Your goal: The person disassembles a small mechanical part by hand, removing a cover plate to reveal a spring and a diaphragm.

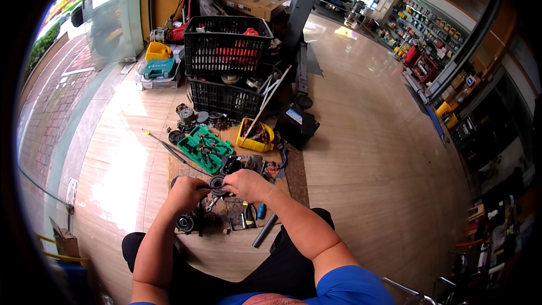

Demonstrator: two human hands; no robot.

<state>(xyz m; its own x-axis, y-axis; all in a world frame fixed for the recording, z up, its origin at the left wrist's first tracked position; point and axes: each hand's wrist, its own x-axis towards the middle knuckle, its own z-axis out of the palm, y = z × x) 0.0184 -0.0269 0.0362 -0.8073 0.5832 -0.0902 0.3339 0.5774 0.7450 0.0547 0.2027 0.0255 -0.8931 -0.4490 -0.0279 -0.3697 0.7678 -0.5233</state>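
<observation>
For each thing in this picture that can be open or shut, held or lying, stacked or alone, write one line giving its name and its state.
Left hand: closed on the dark round part.
Right hand: fingers gripping the same part.
Dark round part: held up between both hands.
Green tool case: open, lying flat on the floor.
Yellow bin: open-topped, filled with small parts.
Black crates: stacked, one on the other.
Cardboard box: shut.

head view, looking down, near hands (226,189)

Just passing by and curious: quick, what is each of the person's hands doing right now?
Left hand: closed on the dark round ribbed part.
Right hand: closed on the same part from the other side.
</observation>
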